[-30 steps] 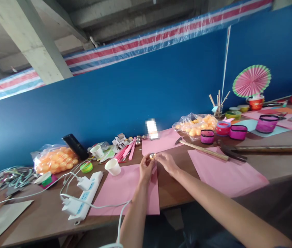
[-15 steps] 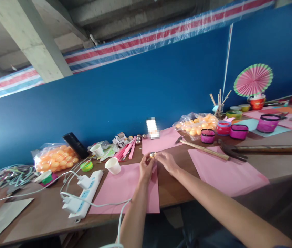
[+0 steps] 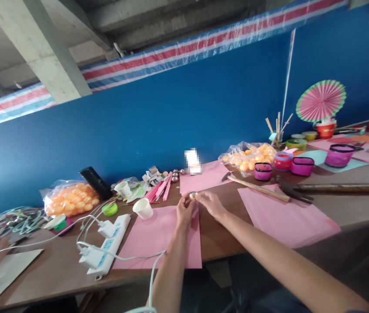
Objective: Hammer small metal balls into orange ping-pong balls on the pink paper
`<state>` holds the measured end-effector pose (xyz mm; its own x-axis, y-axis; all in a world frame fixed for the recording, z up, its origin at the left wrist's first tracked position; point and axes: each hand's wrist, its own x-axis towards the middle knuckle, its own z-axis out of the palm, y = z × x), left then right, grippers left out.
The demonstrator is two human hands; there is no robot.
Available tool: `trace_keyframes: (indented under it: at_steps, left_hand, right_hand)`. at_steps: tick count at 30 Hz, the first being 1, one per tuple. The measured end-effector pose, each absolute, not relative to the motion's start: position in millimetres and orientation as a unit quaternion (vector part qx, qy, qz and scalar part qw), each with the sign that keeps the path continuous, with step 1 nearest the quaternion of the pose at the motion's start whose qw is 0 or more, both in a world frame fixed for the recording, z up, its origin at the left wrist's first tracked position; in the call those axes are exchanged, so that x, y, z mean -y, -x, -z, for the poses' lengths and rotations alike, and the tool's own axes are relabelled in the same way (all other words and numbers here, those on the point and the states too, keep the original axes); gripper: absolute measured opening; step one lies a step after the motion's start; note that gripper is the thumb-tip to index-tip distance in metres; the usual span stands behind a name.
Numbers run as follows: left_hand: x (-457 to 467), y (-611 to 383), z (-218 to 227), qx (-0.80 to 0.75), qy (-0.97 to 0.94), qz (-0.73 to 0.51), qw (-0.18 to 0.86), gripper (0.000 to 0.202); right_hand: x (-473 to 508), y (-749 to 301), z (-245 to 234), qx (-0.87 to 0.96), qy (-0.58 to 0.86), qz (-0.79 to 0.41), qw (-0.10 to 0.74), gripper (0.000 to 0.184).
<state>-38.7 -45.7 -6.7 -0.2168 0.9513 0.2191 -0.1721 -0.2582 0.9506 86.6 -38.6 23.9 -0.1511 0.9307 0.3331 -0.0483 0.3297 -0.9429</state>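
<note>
- Both hands are up front at the middle of the table (image 3: 57,269), meeting over the far edge of a pink sheet (image 3: 158,239).
- The left hand (image 3: 184,212) is closed in a pinch, fingertips on the little ball (image 3: 193,195) from its side.
- The right hand (image 3: 211,203) comes in from the other side, and its fingertips pinch the same little ball too.
- So the little ball sits between the two sets of fingertips, just above the pink sheet's top corner. It looks shiny, but it is too small to tell more.
- Just left of the hands is a white paper cup (image 3: 143,209), tipped on its side.
- Further left, a white power strip (image 3: 104,250) lies on the table with plugs and cables in it.
- A bag of orange balls (image 3: 70,199) rests near the blue wall on the left, and a second bag (image 3: 249,157) on the right.
- A hammer (image 3: 256,188) lies to the right of the hands, its handle reaching onto another pink sheet (image 3: 285,217).
- Small pink tubs (image 3: 263,171) stand just behind the hammer.
- Way off right, a pink paper fan (image 3: 320,101) stands upright against the wall.
</note>
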Motion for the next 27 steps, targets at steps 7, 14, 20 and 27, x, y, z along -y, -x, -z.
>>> trace_keyframes:
  at_steps: [7,14,20,27]
  left_hand:
    - [46.7,38.5,5.8,-0.43,-0.452,-0.647,0.439,0.05]
    - [47.7,37.5,3.5,-0.435,-0.438,-0.648,0.447,0.051]
    - [47.4,37.6,4.1,-0.427,-0.444,-0.651,0.443,0.049]
    - [48.0,38.5,4.2,-0.43,-0.445,-0.645,0.449,0.053]
  right_hand:
    - [39.2,-87.1,-25.5,0.614,0.361,-0.446,0.542,0.027]
    - [39.8,-86.9,-25.7,0.614,0.366,-0.443,0.541,0.026]
    - [40.3,-87.4,-25.9,0.619,0.364,-0.444,0.537,0.027]
    - [38.9,-87.8,-23.9,0.622,0.363,-0.442,0.535,0.028]
